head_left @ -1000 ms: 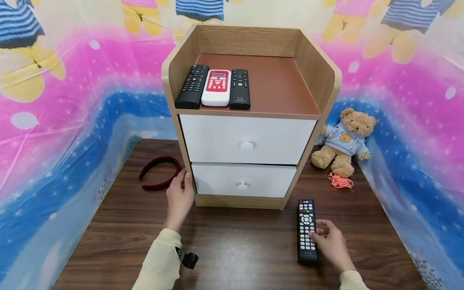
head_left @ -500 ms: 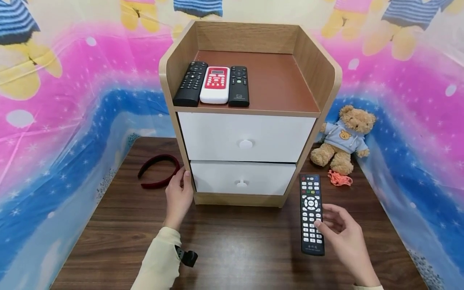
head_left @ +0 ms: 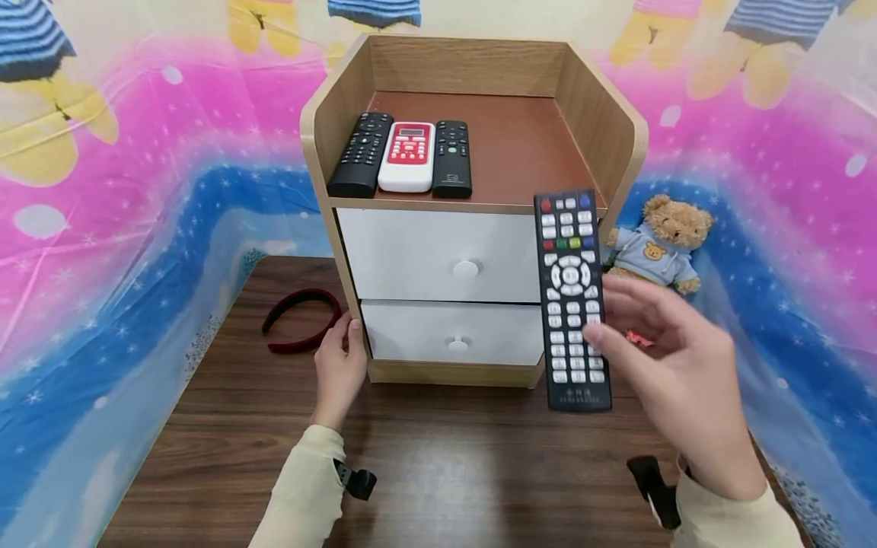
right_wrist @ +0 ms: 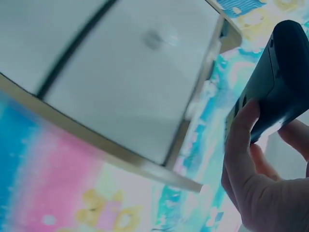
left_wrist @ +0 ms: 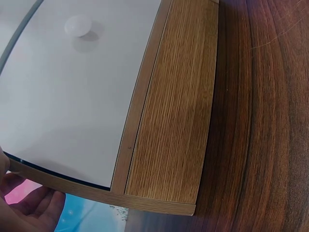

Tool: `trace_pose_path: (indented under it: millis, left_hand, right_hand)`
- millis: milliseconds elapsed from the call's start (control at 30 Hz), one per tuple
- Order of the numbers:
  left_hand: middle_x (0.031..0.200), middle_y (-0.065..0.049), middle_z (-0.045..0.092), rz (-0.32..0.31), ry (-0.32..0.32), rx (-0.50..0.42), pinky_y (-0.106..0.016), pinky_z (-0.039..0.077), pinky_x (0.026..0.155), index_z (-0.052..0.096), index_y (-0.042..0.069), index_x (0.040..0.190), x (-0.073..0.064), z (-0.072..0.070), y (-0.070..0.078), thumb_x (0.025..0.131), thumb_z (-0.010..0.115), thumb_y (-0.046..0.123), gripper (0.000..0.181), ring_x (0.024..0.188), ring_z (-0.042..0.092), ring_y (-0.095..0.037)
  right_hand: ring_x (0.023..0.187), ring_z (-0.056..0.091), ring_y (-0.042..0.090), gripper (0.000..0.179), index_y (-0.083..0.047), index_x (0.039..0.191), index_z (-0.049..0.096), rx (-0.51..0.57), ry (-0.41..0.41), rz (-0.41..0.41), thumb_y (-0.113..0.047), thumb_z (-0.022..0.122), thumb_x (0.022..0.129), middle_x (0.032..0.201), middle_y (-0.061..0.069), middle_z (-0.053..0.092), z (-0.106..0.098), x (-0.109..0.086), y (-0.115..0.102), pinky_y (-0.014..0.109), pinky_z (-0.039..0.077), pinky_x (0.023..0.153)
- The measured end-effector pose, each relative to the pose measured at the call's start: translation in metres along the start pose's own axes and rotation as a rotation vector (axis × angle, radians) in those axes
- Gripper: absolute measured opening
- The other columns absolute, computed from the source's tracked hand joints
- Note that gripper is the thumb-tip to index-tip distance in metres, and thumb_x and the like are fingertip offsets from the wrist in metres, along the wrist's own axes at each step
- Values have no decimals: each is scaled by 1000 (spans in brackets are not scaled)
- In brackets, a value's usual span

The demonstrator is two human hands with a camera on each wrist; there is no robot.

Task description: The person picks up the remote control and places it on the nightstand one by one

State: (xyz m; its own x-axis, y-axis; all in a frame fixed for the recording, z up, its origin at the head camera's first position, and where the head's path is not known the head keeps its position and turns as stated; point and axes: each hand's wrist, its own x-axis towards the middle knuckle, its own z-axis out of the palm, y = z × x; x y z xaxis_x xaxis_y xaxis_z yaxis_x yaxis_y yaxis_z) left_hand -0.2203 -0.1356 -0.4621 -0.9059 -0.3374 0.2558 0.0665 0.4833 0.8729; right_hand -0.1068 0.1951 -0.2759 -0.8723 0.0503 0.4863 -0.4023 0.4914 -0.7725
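My right hand (head_left: 685,365) pinches a black remote control (head_left: 572,304) with white and coloured buttons, thumb on its face and fingers at its side. The remote is raised upright before the right part of a small drawer cabinet (head_left: 452,373). In the right wrist view, the remote's dark end (right_wrist: 289,63) rises above the fingers. My left hand (head_left: 340,369) holds the cabinet's lower left edge, thumb at the front; its bent fingers (left_wrist: 46,205) lie along the outer side. On the cabinet top lie a black remote (head_left: 363,156), a white-and-red remote (head_left: 407,156) and another black remote (head_left: 452,160), side by side.
Two white drawers, upper (head_left: 411,251) and lower (head_left: 404,331), are closed. A dark red headband (head_left: 294,346) lies left of the cabinet. At right sits a teddy bear (head_left: 658,243), with a coral-coloured item (head_left: 639,339) partly hidden behind my right hand. Patterned cloth (head_left: 137,221) surrounds the wooden table (head_left: 438,457).
My right hand has lifted the remote off the table, up and toward the cabinet, so it now overlaps the drawers and top edge. My left hand has stayed at the cabinet's edge.
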Motion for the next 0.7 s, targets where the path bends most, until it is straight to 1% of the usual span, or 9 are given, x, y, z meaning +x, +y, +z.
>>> trace_pose_path:
  millis: [67,100,200,267,367,467,533,667,700]
  left_hand:
    - [123,-26,61,10,4,1,-55,43,98,56,0,138,0,0,0,106,46,26,42,116,56,-40]
    - [124,-26,60,10,3,0,-55,43,98,56,0,138,-1,0,0,107,46,26,42,117,56,-41]
    - [124,-26,60,7,-6,-2,-55,42,99,55,1,139,-1,-1,1,107,45,27,43,118,55,-40]
    - [124,-27,60,8,-6,-6,-55,42,100,55,0,138,-1,0,1,107,46,27,43,118,55,-41]
    - [124,-27,60,13,1,-9,-56,42,99,56,0,138,0,0,1,107,46,27,43,117,55,-41]
    - [123,-28,60,19,6,-6,-56,42,99,56,-1,138,0,-1,2,107,45,27,43,117,55,-42]
    - [123,-27,60,16,8,-10,-55,43,98,56,0,138,0,-1,1,106,46,26,42,116,56,-41]
    - [121,-25,61,1,-3,-10,-54,44,97,56,2,138,0,-2,0,106,47,27,42,113,57,-39]
    - [120,-25,61,-4,-6,-12,-53,44,96,56,2,139,-1,-2,0,106,47,27,42,112,57,-39]
  right_hand:
    - [92,71,11,45,-13,129,66,14,7,-25,-7,78,86,107,0,74,2,18,-16,19,56,77]
    - [93,71,11,43,-14,129,66,15,6,-24,-11,77,87,108,1,73,3,27,-22,19,56,77]
    - [93,70,13,40,-16,127,67,25,3,26,-22,77,88,108,2,72,7,55,-35,19,56,77]
    - [93,69,15,40,-16,126,67,50,-7,61,-25,77,88,109,4,72,11,76,-41,20,56,76]
    - [94,68,17,41,-12,126,67,87,-17,87,-25,77,88,110,8,71,17,107,-47,21,57,74]
    - [95,67,17,43,-9,127,65,132,-32,116,-23,76,89,113,10,68,25,131,-49,23,58,73]
    - [97,66,17,44,-8,129,64,167,-54,163,-22,75,89,116,10,65,30,145,-51,24,58,74]
    - [99,66,16,45,-7,131,62,152,-86,257,-23,73,90,119,6,59,39,170,-52,26,58,78]
    - [99,66,16,46,-8,132,62,121,-92,275,-24,73,91,119,5,59,41,174,-52,27,58,79]
